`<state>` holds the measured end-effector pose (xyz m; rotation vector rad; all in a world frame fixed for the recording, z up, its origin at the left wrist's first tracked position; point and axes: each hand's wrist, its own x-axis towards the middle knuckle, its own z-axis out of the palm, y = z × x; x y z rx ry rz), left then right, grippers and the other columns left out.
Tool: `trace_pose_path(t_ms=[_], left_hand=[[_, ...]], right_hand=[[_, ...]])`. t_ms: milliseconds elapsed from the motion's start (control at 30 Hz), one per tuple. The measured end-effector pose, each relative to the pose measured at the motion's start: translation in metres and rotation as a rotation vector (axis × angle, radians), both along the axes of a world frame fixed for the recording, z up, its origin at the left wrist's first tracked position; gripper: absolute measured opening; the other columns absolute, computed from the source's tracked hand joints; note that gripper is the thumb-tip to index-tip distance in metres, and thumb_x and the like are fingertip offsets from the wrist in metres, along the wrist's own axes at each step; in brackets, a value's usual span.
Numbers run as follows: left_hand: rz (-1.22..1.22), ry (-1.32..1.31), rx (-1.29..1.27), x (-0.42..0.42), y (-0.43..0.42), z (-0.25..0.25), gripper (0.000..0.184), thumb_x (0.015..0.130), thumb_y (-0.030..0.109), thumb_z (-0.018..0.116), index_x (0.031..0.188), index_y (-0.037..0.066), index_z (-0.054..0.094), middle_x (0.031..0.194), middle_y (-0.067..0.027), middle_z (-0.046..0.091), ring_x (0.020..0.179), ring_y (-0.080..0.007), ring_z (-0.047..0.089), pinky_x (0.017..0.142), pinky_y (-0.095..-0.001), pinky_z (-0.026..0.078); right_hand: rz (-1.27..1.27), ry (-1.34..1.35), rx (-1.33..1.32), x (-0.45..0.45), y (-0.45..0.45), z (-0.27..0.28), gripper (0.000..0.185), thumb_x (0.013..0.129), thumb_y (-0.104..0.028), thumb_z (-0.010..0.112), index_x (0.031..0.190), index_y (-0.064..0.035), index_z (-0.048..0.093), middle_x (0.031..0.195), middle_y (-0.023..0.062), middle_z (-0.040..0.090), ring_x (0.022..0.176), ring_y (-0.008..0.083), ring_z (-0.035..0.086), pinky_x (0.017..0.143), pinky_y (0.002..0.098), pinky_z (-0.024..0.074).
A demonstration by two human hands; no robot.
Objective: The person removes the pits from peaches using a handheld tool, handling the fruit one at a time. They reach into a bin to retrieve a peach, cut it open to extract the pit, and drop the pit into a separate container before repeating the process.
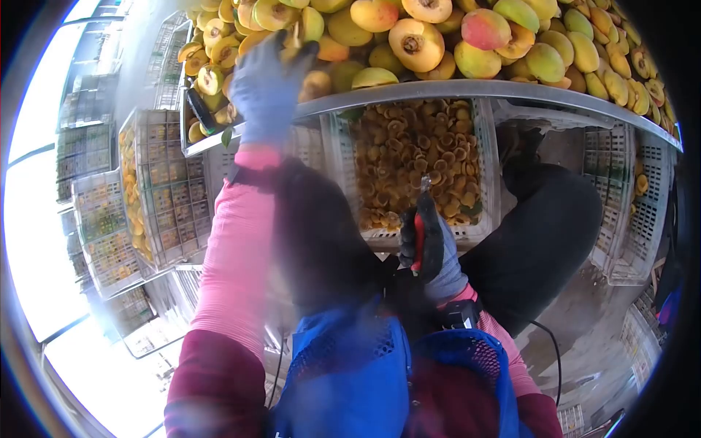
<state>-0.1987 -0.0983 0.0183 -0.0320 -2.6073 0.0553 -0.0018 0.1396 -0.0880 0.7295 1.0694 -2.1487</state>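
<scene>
My left hand (269, 91), in a grey-blue glove and blurred by motion, is over the front left edge of the heap of halved and whole yellow fruit (416, 44). Its fingers look spread, and I make out nothing held in it. My right hand (431, 248), in a grey glove with black palm and fingers, is wrapped round a red-handled tool (419, 241) with a metal tip pointing up. That tip is over the near part of a white crate (488, 160) filled with small brown cup-shaped pieces (416, 157), below the table's metal rim (438, 89).
Plastic crates (171, 182) with yellow fruit stand at the left. More crates (621, 197) are at the right. A dark object (200, 111) lies at the table's left corner. My knees flank the crate of brown pieces. A black cable (556, 350) hangs at the lower right.
</scene>
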Motion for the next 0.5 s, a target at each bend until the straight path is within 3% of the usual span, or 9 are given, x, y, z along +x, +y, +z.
trace_pose_path(t_ms=[100,133,233,300,400,433,500], left_hand=[[-0.093,0.265,0.215,0.017,0.008,0.020,0.027,0.077,0.022,0.069,0.100,0.008,0.066,0.091,-0.0088,0.067,0.083,-0.0263,0.063,0.077,-0.0355,0.049],[-0.118,0.245,0.187,0.027,0.015,0.024,0.025,0.079,0.014,0.066,0.103,0.006,0.063,0.085,-0.0080,0.067,0.079,-0.0188,0.063,0.072,-0.0305,0.048],[-0.005,-0.179,0.738,0.077,0.062,0.028,0.021,0.083,0.010,0.063,0.101,0.001,0.061,0.082,-0.0059,0.064,0.077,-0.0106,0.059,0.070,-0.0243,0.046],[0.064,-0.372,0.903,0.107,0.080,0.011,0.018,0.081,0.016,0.064,0.093,0.002,0.062,0.080,-0.0132,0.063,0.073,-0.0252,0.063,0.067,-0.0316,0.048],[-0.059,-0.478,1.093,0.138,0.112,0.009,0.016,0.085,0.013,0.061,0.094,0.000,0.060,0.076,-0.0099,0.061,0.067,-0.0149,0.058,0.065,-0.0276,0.047],[-0.071,-0.410,1.155,0.143,0.115,0.001,0.020,0.088,0.018,0.059,0.096,-0.001,0.060,0.079,-0.0080,0.061,0.070,-0.0117,0.056,0.065,-0.0260,0.046],[-0.066,-0.398,1.456,0.149,0.117,-0.005,0.026,0.092,0.024,0.055,0.097,-0.001,0.060,0.082,-0.0068,0.061,0.072,-0.0107,0.055,0.065,-0.0249,0.045]], right_hand=[[-0.006,0.000,-0.005,-0.015,0.007,0.021,0.042,0.088,-0.052,0.052,0.089,-0.0101,0.051,0.057,-0.0005,0.045,0.040,0.0097,0.042,0.035,0.0231,0.0325],[0.005,-0.006,-0.015,-0.018,0.009,0.027,0.042,0.089,-0.051,0.051,0.090,-0.0091,0.051,0.057,-0.0002,0.046,0.040,0.0098,0.042,0.035,0.0231,0.0328],[-0.016,0.196,0.042,-0.021,0.000,0.036,0.038,0.090,-0.043,0.053,0.095,-0.0059,0.052,0.057,0.0005,0.047,0.040,0.0098,0.043,0.036,0.0232,0.0340],[-0.016,0.331,0.075,-0.031,-0.005,0.064,0.034,0.091,-0.037,0.054,0.099,-0.0042,0.052,0.058,0.0007,0.048,0.041,0.0096,0.044,0.036,0.0230,0.0349],[-0.084,0.227,-0.132,-0.039,-0.003,0.081,0.022,0.089,-0.022,0.058,0.102,-0.0055,0.052,0.071,-0.0007,0.052,0.053,0.0066,0.047,0.045,0.0197,0.0363],[-0.121,0.146,-0.245,-0.040,-0.002,0.084,0.019,0.088,-0.017,0.060,0.103,-0.0065,0.052,0.076,-0.0015,0.053,0.059,0.0052,0.048,0.049,0.0181,0.0368],[-0.055,0.113,-0.244,-0.042,0.003,0.090,0.020,0.088,-0.016,0.060,0.104,-0.0063,0.053,0.072,-0.0033,0.053,0.057,0.0029,0.046,0.047,0.0170,0.0353]])
